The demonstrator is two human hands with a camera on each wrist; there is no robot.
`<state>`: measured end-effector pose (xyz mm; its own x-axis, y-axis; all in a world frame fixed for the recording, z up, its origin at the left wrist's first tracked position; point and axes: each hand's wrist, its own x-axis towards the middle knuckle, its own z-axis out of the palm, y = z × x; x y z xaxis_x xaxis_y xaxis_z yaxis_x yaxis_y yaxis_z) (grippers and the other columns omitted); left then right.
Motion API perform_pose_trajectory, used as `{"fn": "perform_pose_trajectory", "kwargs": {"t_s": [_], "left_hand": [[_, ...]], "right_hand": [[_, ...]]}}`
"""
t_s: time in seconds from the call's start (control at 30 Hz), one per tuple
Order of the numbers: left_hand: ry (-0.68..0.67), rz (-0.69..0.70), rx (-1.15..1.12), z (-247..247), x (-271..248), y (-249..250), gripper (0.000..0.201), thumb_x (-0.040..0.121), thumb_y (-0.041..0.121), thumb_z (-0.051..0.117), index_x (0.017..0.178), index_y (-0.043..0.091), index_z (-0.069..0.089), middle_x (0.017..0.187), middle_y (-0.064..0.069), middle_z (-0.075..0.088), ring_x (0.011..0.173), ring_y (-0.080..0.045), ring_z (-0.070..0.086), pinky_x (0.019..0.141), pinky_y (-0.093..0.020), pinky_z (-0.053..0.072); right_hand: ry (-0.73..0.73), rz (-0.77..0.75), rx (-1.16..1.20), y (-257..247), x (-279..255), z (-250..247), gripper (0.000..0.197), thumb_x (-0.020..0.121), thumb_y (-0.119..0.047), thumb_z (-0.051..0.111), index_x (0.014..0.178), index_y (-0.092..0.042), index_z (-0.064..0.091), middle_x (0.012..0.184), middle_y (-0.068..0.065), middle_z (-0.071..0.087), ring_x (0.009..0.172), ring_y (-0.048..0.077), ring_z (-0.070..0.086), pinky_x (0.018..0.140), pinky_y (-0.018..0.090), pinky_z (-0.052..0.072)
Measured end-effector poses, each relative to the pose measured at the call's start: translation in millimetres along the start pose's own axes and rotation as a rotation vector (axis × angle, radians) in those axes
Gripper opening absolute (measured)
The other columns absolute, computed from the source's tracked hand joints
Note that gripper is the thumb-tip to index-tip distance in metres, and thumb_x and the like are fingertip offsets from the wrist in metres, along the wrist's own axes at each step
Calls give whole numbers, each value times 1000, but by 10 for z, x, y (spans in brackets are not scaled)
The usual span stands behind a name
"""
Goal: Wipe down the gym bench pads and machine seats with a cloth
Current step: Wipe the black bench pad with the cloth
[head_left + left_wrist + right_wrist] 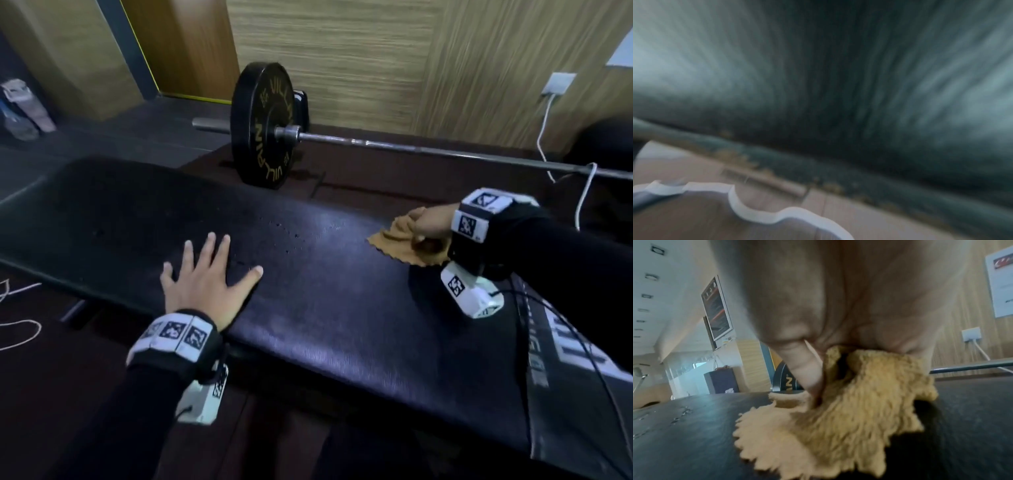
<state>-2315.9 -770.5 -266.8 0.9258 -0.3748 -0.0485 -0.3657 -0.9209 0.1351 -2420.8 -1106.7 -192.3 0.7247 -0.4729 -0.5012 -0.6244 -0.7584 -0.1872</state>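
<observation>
- On the pad [308, 291], toward its far right edge, lies the cloth [400, 245]: tan, fuzzy, crumpled, with a ragged scalloped hem spread flat on the vinyl.
- Right hand [430, 224] bunches the cloth's upper folds, fingers curled round them, pressing it to the pad.
- Left hand [205, 279] rests flat on the pad's near edge, fingers straight and splayed wide.
- Black, textured pad shows small droplets [284, 233] between the hands.
- Beyond the pad stands a barbell [263, 126].
- Left wrist view is blurred.
</observation>
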Motion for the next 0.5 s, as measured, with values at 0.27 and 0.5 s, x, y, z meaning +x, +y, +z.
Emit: {"fn": "perform_pose_trajectory", "kwargs": {"t_s": [0.27, 0.5], "left_hand": [[-361, -75, -18, -213, 123, 24, 96, 63, 90, 5, 138, 44, -31, 137, 24, -46, 139, -13, -32, 114, -51, -11], [-647, -123, 34, -373, 257, 89, 112, 38, 101, 9, 109, 44, -56, 119, 19, -64, 121, -16, -53, 105, -57, -21]], "right_hand": [[31, -22, -90, -8, 282, 135, 44, 99, -37, 35, 136, -14, 32, 144, 13, 32, 125, 35, 41, 102, 40, 32], [50, -53, -37, 36, 344, 160, 42, 100, -29, 32, 141, -21, 32, 145, 6, 36, 122, 34, 46, 105, 43, 29]]}}
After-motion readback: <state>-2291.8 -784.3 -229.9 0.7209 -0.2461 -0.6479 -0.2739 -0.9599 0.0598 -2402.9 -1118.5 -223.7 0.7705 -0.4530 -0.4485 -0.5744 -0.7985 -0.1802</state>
